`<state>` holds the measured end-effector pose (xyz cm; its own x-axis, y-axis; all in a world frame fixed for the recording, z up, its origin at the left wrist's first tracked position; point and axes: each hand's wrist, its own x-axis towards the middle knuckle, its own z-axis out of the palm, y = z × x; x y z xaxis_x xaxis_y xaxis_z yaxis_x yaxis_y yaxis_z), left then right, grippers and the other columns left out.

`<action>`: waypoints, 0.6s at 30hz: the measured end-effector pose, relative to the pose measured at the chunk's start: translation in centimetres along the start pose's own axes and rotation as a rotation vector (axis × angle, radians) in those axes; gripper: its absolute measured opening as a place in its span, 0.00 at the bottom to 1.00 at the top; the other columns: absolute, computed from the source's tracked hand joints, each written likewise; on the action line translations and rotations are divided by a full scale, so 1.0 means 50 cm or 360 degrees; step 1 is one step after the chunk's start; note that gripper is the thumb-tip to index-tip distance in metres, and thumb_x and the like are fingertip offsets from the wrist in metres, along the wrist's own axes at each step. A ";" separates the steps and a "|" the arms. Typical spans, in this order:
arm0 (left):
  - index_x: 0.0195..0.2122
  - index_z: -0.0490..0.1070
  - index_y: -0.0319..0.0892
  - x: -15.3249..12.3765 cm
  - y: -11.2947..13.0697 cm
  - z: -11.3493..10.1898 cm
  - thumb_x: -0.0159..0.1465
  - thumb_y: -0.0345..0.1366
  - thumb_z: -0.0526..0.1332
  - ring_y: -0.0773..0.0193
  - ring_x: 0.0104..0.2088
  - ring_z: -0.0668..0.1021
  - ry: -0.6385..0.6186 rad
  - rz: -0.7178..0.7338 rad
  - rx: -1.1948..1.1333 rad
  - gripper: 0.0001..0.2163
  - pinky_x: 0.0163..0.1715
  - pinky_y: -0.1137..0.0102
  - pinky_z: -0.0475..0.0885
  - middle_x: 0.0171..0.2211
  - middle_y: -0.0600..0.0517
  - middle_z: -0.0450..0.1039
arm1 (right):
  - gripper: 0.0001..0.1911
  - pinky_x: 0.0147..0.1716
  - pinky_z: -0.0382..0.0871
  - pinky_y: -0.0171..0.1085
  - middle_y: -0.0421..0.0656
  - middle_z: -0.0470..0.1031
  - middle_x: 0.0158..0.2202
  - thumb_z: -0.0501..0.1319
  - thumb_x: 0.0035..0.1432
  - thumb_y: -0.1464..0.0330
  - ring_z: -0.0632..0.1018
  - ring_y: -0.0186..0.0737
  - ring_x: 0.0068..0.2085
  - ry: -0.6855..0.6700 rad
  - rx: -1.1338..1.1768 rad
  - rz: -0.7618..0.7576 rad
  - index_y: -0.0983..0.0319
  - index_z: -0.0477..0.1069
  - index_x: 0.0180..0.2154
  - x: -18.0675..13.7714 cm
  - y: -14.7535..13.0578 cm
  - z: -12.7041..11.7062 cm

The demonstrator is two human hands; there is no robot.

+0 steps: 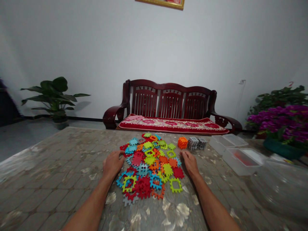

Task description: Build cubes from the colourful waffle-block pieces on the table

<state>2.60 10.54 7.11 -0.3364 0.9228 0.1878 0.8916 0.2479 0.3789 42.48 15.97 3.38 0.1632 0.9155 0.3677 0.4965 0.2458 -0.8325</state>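
A pile of flat interlocking plastic puzzle tiles [150,163] in red, blue, green, orange and grey lies on the table [60,166]. My left hand [112,164] rests at the pile's left edge, fingers curled loosely, touching the red and blue pieces. My right hand [190,163] lies flat at the pile's right edge, fingers together and stretched toward the far side. Neither hand holds a piece. Beyond the pile stand an assembled orange cube [182,142] and two grey cubes [197,143].
Clear plastic boxes [240,158] and a lid [222,142] sit at the right of the table. A dark wooden bench [168,106] with a red cushion stands behind. Potted plants stand at the left [54,96] and right [281,122].
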 end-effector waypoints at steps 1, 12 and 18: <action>0.53 0.79 0.49 0.000 0.000 0.000 0.67 0.37 0.54 0.52 0.58 0.77 -0.0006 0.0008 0.0004 0.18 0.59 0.56 0.70 0.57 0.46 0.78 | 0.30 0.45 0.74 0.44 0.50 0.83 0.37 0.50 0.59 0.46 0.81 0.51 0.42 -0.0007 -0.0012 -0.0006 0.61 0.80 0.35 0.000 -0.002 0.000; 0.54 0.78 0.47 -0.001 0.000 0.001 0.67 0.36 0.52 0.49 0.59 0.77 0.0001 0.0040 0.0006 0.19 0.58 0.53 0.71 0.58 0.44 0.77 | 0.26 0.42 0.73 0.43 0.49 0.83 0.35 0.52 0.58 0.50 0.80 0.50 0.39 0.0013 0.0025 -0.0029 0.61 0.79 0.33 -0.001 0.003 0.003; 0.53 0.78 0.48 -0.001 -0.001 0.003 0.67 0.37 0.54 0.50 0.58 0.77 -0.0003 0.0042 0.0011 0.18 0.59 0.54 0.70 0.57 0.44 0.78 | 0.25 0.41 0.73 0.43 0.47 0.82 0.33 0.52 0.57 0.51 0.80 0.50 0.38 0.0010 0.0008 -0.0043 0.61 0.79 0.33 -0.001 -0.003 0.003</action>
<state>2.62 10.54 6.97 -0.3124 0.9296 0.1957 0.9021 0.2257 0.3677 42.28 15.94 3.41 0.1550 0.9066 0.3926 0.4966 0.2721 -0.8243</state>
